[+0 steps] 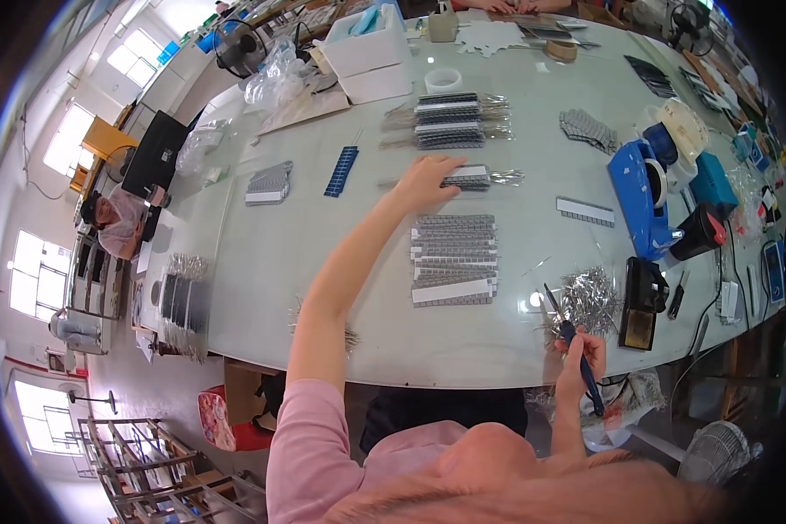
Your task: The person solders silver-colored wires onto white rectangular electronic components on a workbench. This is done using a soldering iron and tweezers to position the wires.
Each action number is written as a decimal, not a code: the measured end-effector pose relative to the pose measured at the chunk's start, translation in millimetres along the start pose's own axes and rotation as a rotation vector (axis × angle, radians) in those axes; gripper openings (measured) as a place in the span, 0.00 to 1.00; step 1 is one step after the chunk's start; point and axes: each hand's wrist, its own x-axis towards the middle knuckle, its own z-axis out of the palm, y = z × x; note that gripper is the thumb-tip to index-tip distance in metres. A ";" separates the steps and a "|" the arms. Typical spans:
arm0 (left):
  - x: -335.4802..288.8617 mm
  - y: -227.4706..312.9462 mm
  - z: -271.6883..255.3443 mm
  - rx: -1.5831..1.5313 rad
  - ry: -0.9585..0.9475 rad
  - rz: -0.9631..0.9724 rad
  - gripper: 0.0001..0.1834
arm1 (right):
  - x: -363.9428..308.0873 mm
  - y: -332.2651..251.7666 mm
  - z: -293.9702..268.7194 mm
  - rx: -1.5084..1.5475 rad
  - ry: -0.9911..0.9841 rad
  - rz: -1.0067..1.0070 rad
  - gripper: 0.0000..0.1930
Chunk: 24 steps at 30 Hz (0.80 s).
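Note:
My left hand (430, 181) reaches across the table, fingers and thumb closed around the left end of a small pile of grey gridded strips (473, 180) with thin silvery wires at the ends. In my right hand (584, 351), near the front edge, is a soldering iron (584, 371) with a dark blue handle, its tip pointing up and left. A heap of loose silvery wire pieces (589, 298) lies beside that tip. Between my arms sits a stacked row of grey strips (453, 253) with white backing. Beyond my left hand rests a larger wired bundle (450, 122).
Blue dispenser (635, 196), black cup (700, 231) and black sponge holder (642, 306) stand at right. A blue cell strip (341, 171) and grey strips (269, 185) lie left. White foam boxes (371, 61) and a tape roll (443, 81) are farther back. Another person's hands (515, 6) show at the far edge.

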 end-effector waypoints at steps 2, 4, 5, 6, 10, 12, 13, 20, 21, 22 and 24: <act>-5.2 -2.2 -0.1 -0.017 -0.036 -0.024 0.36 | -0.7 -4.3 3.9 0.055 0.075 0.159 0.03; -11.5 -3.5 0.3 0.002 0.029 0.002 0.34 | 1.4 -3.7 5.5 0.049 0.060 0.134 0.03; -13.6 0.7 0.0 0.018 0.093 0.035 0.33 | 2.2 -3.2 4.2 0.041 0.050 0.106 0.02; -17.7 5.2 0.1 0.010 0.088 0.031 0.33 | 3.2 0.0 2.8 0.010 0.025 0.017 0.02; -48.0 54.6 -4.4 0.107 0.227 0.048 0.30 | 4.3 -0.3 -0.9 -0.042 0.056 0.035 0.02; -88.6 89.3 -11.2 0.022 0.157 -0.008 0.28 | 2.6 -2.0 1.6 -0.010 0.087 0.073 0.02; -111.3 105.0 -13.6 -0.018 0.091 -0.048 0.27 | 2.4 -0.8 3.0 -0.013 0.088 0.079 0.02; -165.9 138.3 3.6 0.076 0.117 -0.049 0.24 | 0.2 -5.4 3.3 0.064 0.056 0.113 0.03; -165.5 135.9 6.5 0.112 0.120 -0.020 0.24 | 0.3 -6.9 3.9 0.062 0.055 0.108 0.03; -165.1 134.7 8.1 0.149 0.123 0.009 0.23 | 0.4 -8.3 4.2 0.050 0.068 0.097 0.03; -164.8 133.0 7.2 0.154 0.132 0.040 0.23 | 0.5 -9.0 5.5 0.038 0.087 0.081 0.03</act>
